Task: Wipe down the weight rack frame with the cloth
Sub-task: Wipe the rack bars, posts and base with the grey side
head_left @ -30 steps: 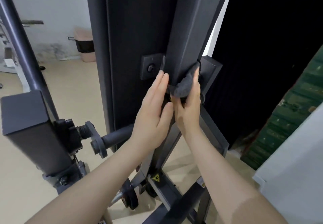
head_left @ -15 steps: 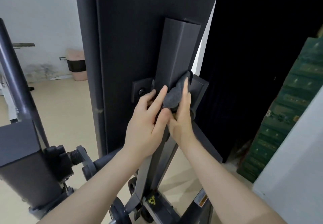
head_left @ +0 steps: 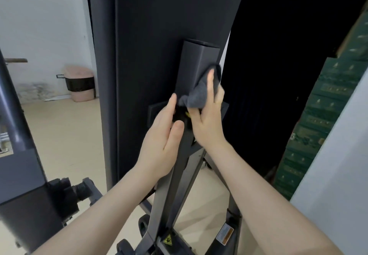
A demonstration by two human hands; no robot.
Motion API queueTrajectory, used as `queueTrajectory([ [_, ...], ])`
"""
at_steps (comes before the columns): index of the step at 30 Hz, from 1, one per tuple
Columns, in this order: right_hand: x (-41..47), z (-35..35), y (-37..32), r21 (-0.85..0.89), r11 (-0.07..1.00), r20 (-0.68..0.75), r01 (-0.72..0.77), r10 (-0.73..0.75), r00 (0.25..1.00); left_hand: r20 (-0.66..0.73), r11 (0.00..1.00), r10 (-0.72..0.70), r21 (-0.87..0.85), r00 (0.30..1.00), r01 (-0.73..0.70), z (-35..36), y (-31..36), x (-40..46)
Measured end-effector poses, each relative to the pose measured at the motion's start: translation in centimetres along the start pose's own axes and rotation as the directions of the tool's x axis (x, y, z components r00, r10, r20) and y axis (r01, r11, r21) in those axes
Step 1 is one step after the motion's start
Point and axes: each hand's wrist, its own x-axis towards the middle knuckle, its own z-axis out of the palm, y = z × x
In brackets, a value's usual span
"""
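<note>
Beige floor (head_left: 59, 135) under rack frame (head_left: 175, 185), pink bin (head_left: 79, 83).

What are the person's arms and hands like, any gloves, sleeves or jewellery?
Both are bare: the left hand and right hand wear no gloves, and no rings or watch show. Both forearms are uncovered to the picture's lower edge, with no sleeve in view.

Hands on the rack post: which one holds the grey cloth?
The right hand holds the cloth against the post; the left hand is bare.
</note>
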Motion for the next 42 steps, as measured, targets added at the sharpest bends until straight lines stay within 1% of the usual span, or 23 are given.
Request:
queueTrajectory([
  [3,3.1,-0.7,-1.6,-0.111,0.982,-0.115,0.152,-0.165,0.979,0.106,0.991,-0.048,-0.116,0.993,0.06,-0.8,0.0,-0.2],
  [5,3.7,-1.0,-1.9,-0.18,0.962,-0.123,0.208,-0.231,0.965,0.14,0.984,-0.079,-0.147,0.987,0.1,-1.4,-0.2,-0.7],
  [7,3.8,-1.3,-1.5,-0.295,0.911,-0.069,0.287,-0.32,0.945,0.046,0.991,-0.056,-0.122,0.997,0.061,-1.7,-0.2,-1.4],
  [9,3.9,-1.9,-1.0,-0.445,0.779,0.05,0.441,-0.471,0.881,-0.084,0.994,0.022,-0.104,0.996,-0.031,-2.1,0.0,-1.9],
  [11,4.4,-2.7,-0.8,-0.52,0.67,0.131,0.53,-0.551,0.824,-0.145,0.987,0.07,-0.131,0.987,-0.089,-2.8,0.2,-1.8],
  [13,4.8,-3.9,-1.0,-0.55,0.609,0.184,0.571,-0.579,0.794,-0.157,0.983,0.06,-0.161,0.986,-0.086,-3.4,0.2,-1.7],
  [15,5.2,-4.9,-1.5,-0.59,0.51,0.288,0.626,-0.591,0.753,-0.145,0.978,0.028,-0.199,0.989,-0.057,-3.8,0.2,-1.9],
  [18,5.9,-4.6,-2.7,-0.577,0.306,0.528,0.757,-0.568,0.632,-0.132,0.971,0.018,-0.234,0.991,-0.048,-4.0,0.1,-2.5],
  [19,5.8,-4.1,-3.0,-0.549,0.278,0.585,0.789,-0.547,0.599,-0.128,0.969,0.019,-0.241,0.992,-0.05,-4.0,0.0,-2.6],
  [20,5.4,-3.6,-3.3,-0.525,0.286,0.615,0.802,-0.523,0.589,-0.121,0.968,0.021,-0.245,0.992,-0.051,-4.0,0.0,-2.8],
  [22,3.7,-3.2,-3.6,-0.48,0.38,0.621,0.791,-0.489,0.612,-0.118,0.967,0.032,-0.248,0.993,-0.06,-4.3,-0.2,-3.2],
  [24,0.7,-2.9,-3.9,-0.387,0.527,0.596,0.757,-0.483,0.641,-0.116,0.968,0.042,-0.242,0.992,-0.069,-4.8,-0.4,-3.6],
  [27,-3.2,-2.3,-4.3,-0.29,0.62,0.614,0.729,-0.463,0.639,-0.032,0.98,0.08,-0.181,0.996,-0.084,-5.5,-0.3,-3.9],
  [28,-4.0,-2.2,-4.5,-0.291,0.662,0.621,0.69,-0.418,0.663,0.024,0.982,0.073,-0.174,0.997,-0.067,-5.6,-0.2,-4.1],
  [30,-4.6,-2.1,-5.1,-0.294,0.78,0.596,0.552,-0.302,0.744,0.12,0.98,0.016,-0.201,0.993,0.009,-5.8,-0.1,-4.3],
  [32,-5.1,-1.9,-5.4,-0.305,0.859,0.581,0.411,-0.174,0.795,0.142,0.984,-0.037,-0.166,0.989,0.061,-5.8,-0.4,-4.4],
  [33,-5.4,-1.8,-5.5,-0.301,0.892,0.602,0.337,-0.096,0.793,0.138,0.988,-0.061,-0.135,0.989,0.079,-5.8,-0.7,-4.4],
  [34,-5.7,-1.9,-5.3,-0.284,0.926,0.641,0.25,-0.011,0.768,0.143,0.988,-0.088,-0.111,0.986,0.104,-5.8,-1.1,-4.4],
  [36,-6.0,-2.5,-4.8,-0.233,0.97,0.742,0.067,0.133,0.657,0.202,0.981,-0.144,-0.099,0.969,0.166,-5.9,-1.8,-4.6],
  [37,-6.2,-2.9,-4.5,-0.209,0.978,0.784,-0.015,0.177,0.595,0.248,0.977,-0.159,-0.101,0.956,0.188,-5.9,-2.2,-4.9],
  [38,-6.5,-3.2,-4.1,-0.177,0.979,0.807,-0.103,0.204,0.555,0.293,0.977,-0.164,-0.086,0.942,0.197,-5.8,-2.4,-5.3],
  [39,-6.9,-3.4,-3.7,-0.136,0.97,0.804,-0.201,0.226,0.55,0.331,0.98,-0.163,-0.05,0.929,0.19,-5.7,-2.6,-5.6],
  [42,-8.3,-3.1,-2.7,-0.033,0.895,0.7,-0.445,0.338,0.629,0.403,0.985,-0.174,0.055,0.898,0.166,-4.9,-2.6,-6.4],
])
